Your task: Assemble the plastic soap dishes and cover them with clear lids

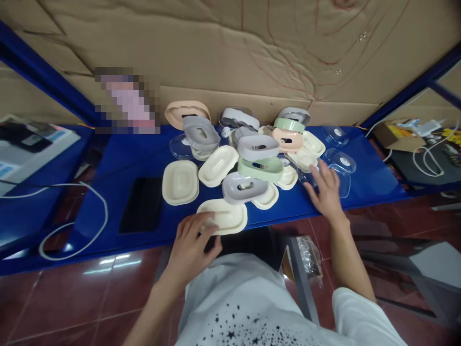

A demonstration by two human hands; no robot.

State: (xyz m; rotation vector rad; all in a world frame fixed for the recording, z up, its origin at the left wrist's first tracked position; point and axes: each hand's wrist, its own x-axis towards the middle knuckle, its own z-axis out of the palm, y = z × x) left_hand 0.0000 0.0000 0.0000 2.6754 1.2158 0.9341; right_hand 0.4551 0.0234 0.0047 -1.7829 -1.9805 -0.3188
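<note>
A cream oval dish [232, 218] lies at the blue table's front edge. My left hand [194, 240] rests its fingertips on the dish's left end, the thumb apart from the fingers. My right hand [327, 190] is over clear plastic lids [344, 185] on the right, fingers spread, near a cream dish [304, 159]. Whether its fingertips touch a lid I cannot tell. Between the hands sit a lilac oval shell with a slot [245, 188], a green shell [261, 168] and a pale grey one [258, 146].
Two more cream dishes [180, 182] lie left of the pile. A black flat device [141, 204] is on the table's left part. Peach [187, 113] and grey shells [201, 134] stand at the back against cardboard [216, 57]. A white cable [104, 206] loops at left.
</note>
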